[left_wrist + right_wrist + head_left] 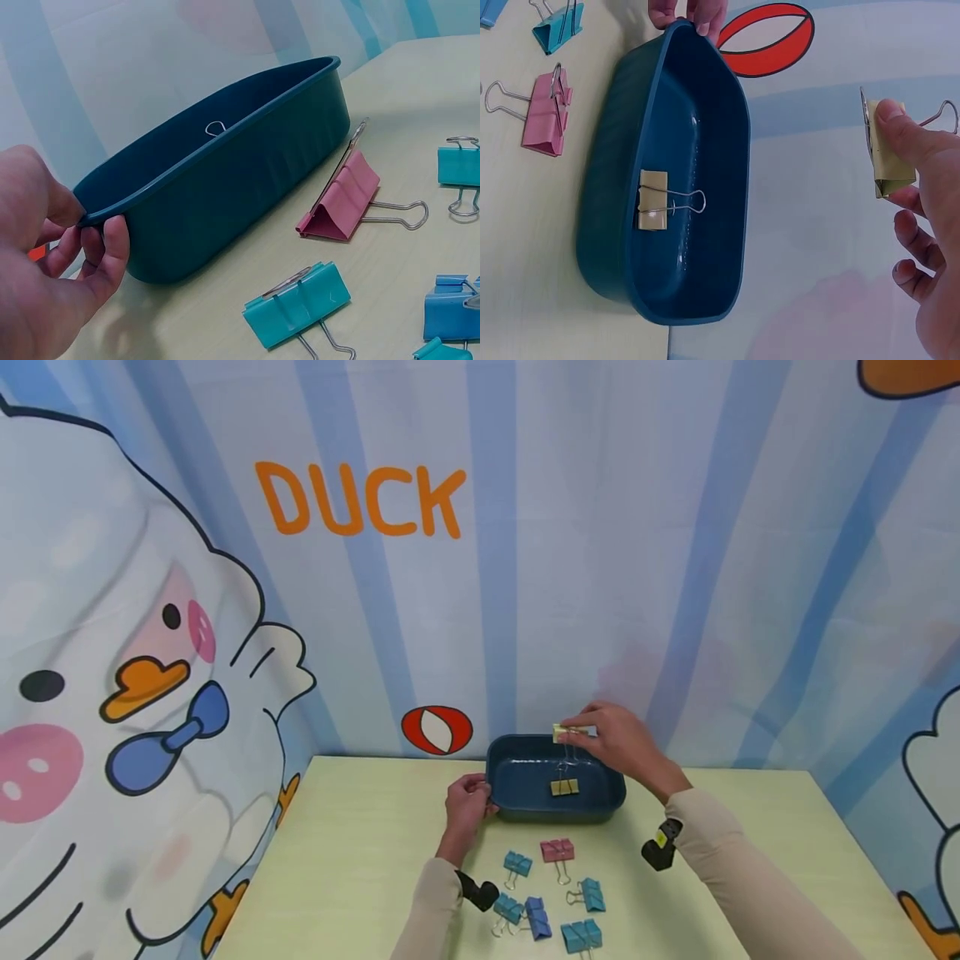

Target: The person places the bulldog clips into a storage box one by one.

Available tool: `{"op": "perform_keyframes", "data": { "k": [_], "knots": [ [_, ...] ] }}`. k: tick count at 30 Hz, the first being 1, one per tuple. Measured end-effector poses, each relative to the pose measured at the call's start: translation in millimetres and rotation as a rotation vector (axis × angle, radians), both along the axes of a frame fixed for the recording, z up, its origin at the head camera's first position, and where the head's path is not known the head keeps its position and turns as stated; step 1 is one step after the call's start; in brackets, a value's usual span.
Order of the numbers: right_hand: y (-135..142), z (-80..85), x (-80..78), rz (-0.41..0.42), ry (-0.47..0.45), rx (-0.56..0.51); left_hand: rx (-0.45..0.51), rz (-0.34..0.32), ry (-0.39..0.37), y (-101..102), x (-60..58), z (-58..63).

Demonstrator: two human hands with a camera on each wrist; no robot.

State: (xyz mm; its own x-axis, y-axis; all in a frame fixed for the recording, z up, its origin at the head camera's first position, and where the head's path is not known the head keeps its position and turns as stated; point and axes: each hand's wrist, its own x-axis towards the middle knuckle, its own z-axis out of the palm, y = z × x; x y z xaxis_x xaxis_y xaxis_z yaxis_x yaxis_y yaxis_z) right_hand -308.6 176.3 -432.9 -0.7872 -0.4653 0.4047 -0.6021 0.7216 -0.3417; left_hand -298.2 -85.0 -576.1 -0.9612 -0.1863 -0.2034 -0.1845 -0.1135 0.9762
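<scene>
A dark blue plastic bin (555, 816) stands at the back of the table. My left hand (467, 806) pinches its left rim between thumb and fingers, as the left wrist view shows up close. Above the bin, my right hand (622, 739) holds a yellow binder clip (891, 154) between thumb and fingers, its wire handles sticking out. Another yellow binder clip (653, 200) lies inside the bin. In front of the bin on the table is a pink binder clip (349, 199), with a teal binder clip (298, 304) beside it.
Nearer the front of the pale yellow table (352, 860) lie a blue binder clip (537, 918) and several more teal binder clips (582, 935). A printed curtain (585, 568) hangs right behind the bin.
</scene>
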Motion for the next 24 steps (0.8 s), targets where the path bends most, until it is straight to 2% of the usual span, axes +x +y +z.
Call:
{"op": "perform_keyframes", "data": {
  "k": [9, 13, 19, 24],
  "knots": [
    [-9, -5.7, -5.3, 0.019, -0.017, -0.029, -0.013, 0.006, -0.011, 2, 0.9, -3.4],
    [-12, -3.9, -5.5, -0.005, -0.011, 0.008, -0.013, 0.008, -0.003, 3, 0.3, -3.6],
    [-9, -1.6, -1.8, -0.041, -0.127, 0.138, -0.015, 0.003, 0.002, 3, -0.1, -2.3],
    [-2, -2.1, 4.1, -0.025, -0.179, 0.136, -0.025, -0.001, -0.003, 1, -0.6, -2.4]
  ]
}}
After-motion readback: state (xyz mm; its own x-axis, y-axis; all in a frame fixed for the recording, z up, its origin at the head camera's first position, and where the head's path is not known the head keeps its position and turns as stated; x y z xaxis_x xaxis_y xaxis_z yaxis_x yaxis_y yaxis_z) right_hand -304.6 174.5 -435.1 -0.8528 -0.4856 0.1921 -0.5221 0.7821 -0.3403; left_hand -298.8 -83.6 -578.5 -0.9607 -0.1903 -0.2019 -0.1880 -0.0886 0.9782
